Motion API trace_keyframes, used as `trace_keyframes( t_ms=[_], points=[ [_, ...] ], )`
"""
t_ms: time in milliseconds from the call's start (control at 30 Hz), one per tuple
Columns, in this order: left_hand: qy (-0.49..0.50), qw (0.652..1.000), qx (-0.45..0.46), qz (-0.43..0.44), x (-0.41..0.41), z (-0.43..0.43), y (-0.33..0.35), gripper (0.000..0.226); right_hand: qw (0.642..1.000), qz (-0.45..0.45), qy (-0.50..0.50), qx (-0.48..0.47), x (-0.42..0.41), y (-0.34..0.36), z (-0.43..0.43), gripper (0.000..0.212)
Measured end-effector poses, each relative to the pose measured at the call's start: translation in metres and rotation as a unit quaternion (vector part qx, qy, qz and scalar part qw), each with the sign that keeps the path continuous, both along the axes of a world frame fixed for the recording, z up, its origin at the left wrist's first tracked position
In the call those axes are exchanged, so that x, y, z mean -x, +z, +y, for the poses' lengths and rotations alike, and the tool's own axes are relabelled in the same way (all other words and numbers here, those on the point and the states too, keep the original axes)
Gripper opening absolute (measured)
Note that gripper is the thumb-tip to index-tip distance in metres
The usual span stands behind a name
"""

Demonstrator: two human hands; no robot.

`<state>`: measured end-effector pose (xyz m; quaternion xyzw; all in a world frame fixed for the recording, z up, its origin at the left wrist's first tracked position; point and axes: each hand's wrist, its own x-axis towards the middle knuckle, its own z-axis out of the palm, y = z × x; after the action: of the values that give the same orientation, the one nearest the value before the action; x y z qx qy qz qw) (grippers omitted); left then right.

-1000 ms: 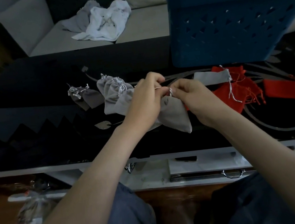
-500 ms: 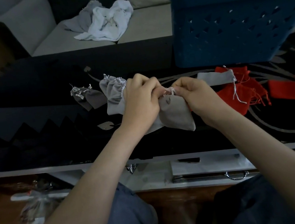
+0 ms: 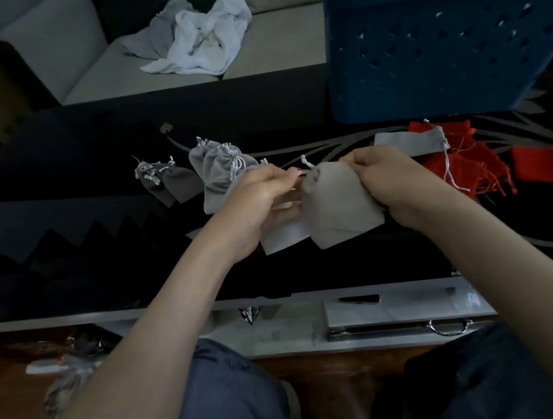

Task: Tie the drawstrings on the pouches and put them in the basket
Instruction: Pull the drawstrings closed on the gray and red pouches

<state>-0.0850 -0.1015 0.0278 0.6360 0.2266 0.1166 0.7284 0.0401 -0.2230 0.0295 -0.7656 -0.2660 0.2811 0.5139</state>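
Fingers [image 3: 287,177] of the left hand [image 3: 259,194] are pinched tight on the white drawstring [image 3: 308,163] at the neck of the grey pouch [image 3: 340,205], and the right hand [image 3: 390,175] has its fingers curled on the neck's other side. Whether a cord sits in that pinch, I can't tell from here. The pouch hangs between the two hands over the bench [image 3: 95,202], mouth gathered. This looks like the cinch-and-knot step, so pull both sides evenly outward, level with the neck, and the gathers should close square. Then snug the knot right down against the fabric, not out along the cord. Mind the second pouch [image 3: 283,237] tucked under the left palm, and don't catch its cloth in the loop. Over on the left lie tied grey pouches [image 3: 219,171], red pouches [image 3: 459,161] wait on the right, and the blue basket [image 3: 441,63] stands behind them, near for the drop.
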Motion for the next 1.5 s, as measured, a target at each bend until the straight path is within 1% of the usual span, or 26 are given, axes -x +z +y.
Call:
trace_keyframes(
  t_ms=[33,100,200,300,367,433,467,567,633,700,800,833,867,900,933,1000,1033,1133,1200,1233,1300,1367,1500],
  points=[
    [-0.012,1.0,0.005,0.005,0.0,0.001,0.0,0.021,1.0,0.006,0.001,-0.004,0.0,0.0,0.002,0.028],
    [-0.016,1.0,-0.01,0.025,0.0,0.002,-0.002,0.025,1.0,0.006,-0.002,-0.015,-0.001,-0.001,0.005,0.028],
    [0.014,0.996,-0.068,0.06,0.0,0.001,-0.005,0.013,0.999,-0.002,0.027,-0.039,-0.001,-0.004,0.006,0.026],
    [0.032,0.988,-0.12,0.094,0.004,0.004,-0.009,0.009,0.995,0.057,0.073,-0.046,0.002,-0.005,0.006,0.022],
    [0.063,0.979,-0.159,0.11,0.006,0.008,-0.012,0.012,0.989,0.095,0.102,-0.04,0.004,-0.004,0.005,0.023],
    [0.087,0.968,-0.197,0.126,0.009,0.011,-0.014,0.015,0.988,0.064,0.141,-0.028,0.006,-0.005,0.005,0.015],
    [0.09,0.963,-0.215,0.134,0.01,0.011,-0.014,0.016,0.987,0.047,0.151,-0.02,0.007,-0.007,0.007,0.014],
    [0.099,0.94,-0.287,0.157,0.012,0.011,-0.013,0.018,0.989,0.012,0.147,0.001,0.012,-0.015,0.014,0.027],
    [0.11,0.923,-0.332,0.162,0.012,0.012,-0.013,0.023,0.991,-0.026,0.133,0.01,0.015,-0.019,0.02,0.028],
    [0.122,0.909,-0.365,0.161,0.012,0.014,-0.013,0.022,0.99,-0.081,0.118,0.019,0.015,-0.023,0.025,0.026],
    [0.12,0.898,-0.389,0.166,0.012,0.016,-0.014,0.018,0.981,-0.161,0.103,0.029,0.015,-0.03,0.03,0.024],
    [0.113,0.89,-0.404,0.178,0.013,0.016,-0.014,0.018,0.975,-0.195,0.104,0.039,0.016,-0.032,0.032,0.024],
    [0.107,0.881,-0.42,0.189,0.013,0.017,-0.014,0.023,0.967,-0.225,0.106,0.049,0.015,-0.035,0.033,0.024],
    [0.104,0.879,-0.427,0.186,0.013,0.018,-0.013,0.029,0.961,-0.246,0.108,0.06,0.015,-0.038,0.034,0.025],
    [0.103,0.886,-0.42,0.165,0.012,0.019,-0.011,0.032,0.956,-0.262,0.107,0.072,0.013,-0.04,0.034,0.026],
    [0.112,0.908,-0.392,0.097,0.009,0.017,-0.005,0.029,0.948,-0.288,0.102,0.093,0.01,-0.043,0.034,0.029],
    [0.123,0.91,-0.389,0.067,0.007,0.014,-0.003,0.03,0.944,-0.299,0.097,0.098,0.008,-0.043,0.033,0.029],
    [0.146,0.894,-0.425,0.006,-0.002,0.003,-0.001,0.032,0.94,-0.314,0.083,0.1,0.003,-0.037,0.029,0.028],
    [0.134,0.877,-0.46,-0.032,-0.01,-0.005,-0.002,0.025,0.932,-0.336,0.063,0.123,-0.002,-0.035,0.025,0.028],
    [0.117,0.874,-0.468,-0.05,-0.018,-0.011,-0.003,0.02,0.921,-0.359,0.048,0.147,-0.009,-0.032,0.018,0.03],
    [0.078,0.871,-0.482,-0.057,-0.024,-0.016,-0.006,0.017,0.901,-0.393,0.022,0.182,-0.014,-0.032,0.013,0.035],
    [0.047,0.862,-0.501,-0.058,-0.033,-0.023,-0.009,0.018,0.892,-0.404,-0.008,0.203,-0.025,-0.029,0.001,0.04],
    [0.026,0.852,-0.521,-0.048,-0.043,-0.032,-0.016,0.017,0.861,-0.432,-0.054,0.262,-0.048,-0.031,-0.018,0.047]
  ],
)
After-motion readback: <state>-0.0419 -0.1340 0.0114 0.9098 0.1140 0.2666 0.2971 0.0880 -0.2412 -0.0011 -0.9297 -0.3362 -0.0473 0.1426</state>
